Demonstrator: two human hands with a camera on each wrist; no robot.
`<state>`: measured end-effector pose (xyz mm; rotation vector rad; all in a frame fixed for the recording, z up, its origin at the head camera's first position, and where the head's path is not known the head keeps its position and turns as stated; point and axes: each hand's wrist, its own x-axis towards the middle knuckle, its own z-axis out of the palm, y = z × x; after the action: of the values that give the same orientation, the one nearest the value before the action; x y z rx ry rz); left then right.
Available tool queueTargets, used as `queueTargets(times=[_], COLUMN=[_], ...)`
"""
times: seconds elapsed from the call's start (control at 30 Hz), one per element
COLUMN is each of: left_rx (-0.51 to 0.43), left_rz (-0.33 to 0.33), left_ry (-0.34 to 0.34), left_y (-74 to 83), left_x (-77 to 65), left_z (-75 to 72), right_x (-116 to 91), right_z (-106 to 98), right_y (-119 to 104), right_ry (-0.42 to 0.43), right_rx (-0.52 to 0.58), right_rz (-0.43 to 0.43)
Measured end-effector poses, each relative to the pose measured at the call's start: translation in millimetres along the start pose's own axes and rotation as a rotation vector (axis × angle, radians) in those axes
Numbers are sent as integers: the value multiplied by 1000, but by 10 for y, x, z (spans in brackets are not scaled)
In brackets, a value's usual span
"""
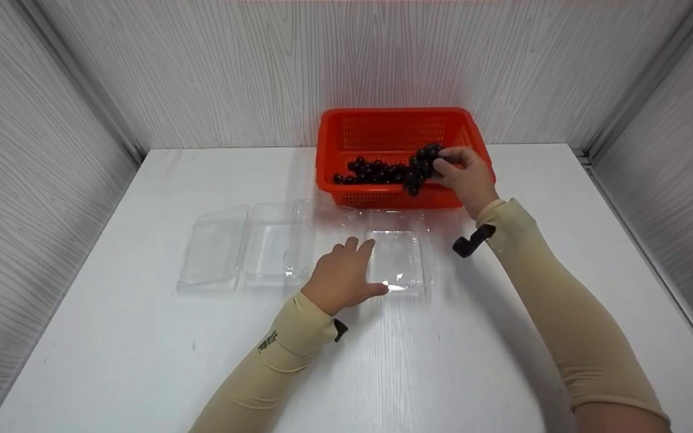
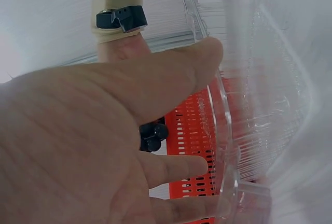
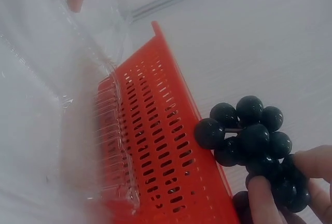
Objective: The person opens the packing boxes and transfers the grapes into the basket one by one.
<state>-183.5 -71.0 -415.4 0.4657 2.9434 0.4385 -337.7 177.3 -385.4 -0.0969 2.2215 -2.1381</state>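
A bunch of dark grapes [image 1: 420, 169] hangs over the front rim of the red basket [image 1: 394, 197]. My right hand [image 1: 468, 180] pinches it near its top between thumb and fingers; the right wrist view shows the grapes [image 3: 254, 138] close up beside the basket's slotted wall [image 3: 155, 130]. More dark grapes [image 1: 376, 172] lie inside the basket. My left hand [image 1: 341, 278], fingers spread and nearly straight, rests at the left side of a clear plastic box [image 1: 397, 258]. In the left wrist view its thumb [image 2: 181, 73] overlaps the box's rim [image 2: 224, 115].
Left of that box, another clear plastic clamshell lies opened out, with one half [image 1: 211, 252] beside the other [image 1: 269, 246]. The white table [image 1: 142, 361] is bounded by a pale wood-grain back wall [image 1: 232, 72] and side walls. The basket stands near the back edge.
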Motion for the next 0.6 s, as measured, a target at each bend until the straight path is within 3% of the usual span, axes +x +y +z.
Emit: queueTargets(times=[0.6], left_rx=[4], left_rz=[-16], left_ry=[22], left_y=[15], left_x=[5], left_z=[15], right_x=[136], right_z=[110], right_y=[1], right_ry=[44], right_rx=[101], right_rz=[47])
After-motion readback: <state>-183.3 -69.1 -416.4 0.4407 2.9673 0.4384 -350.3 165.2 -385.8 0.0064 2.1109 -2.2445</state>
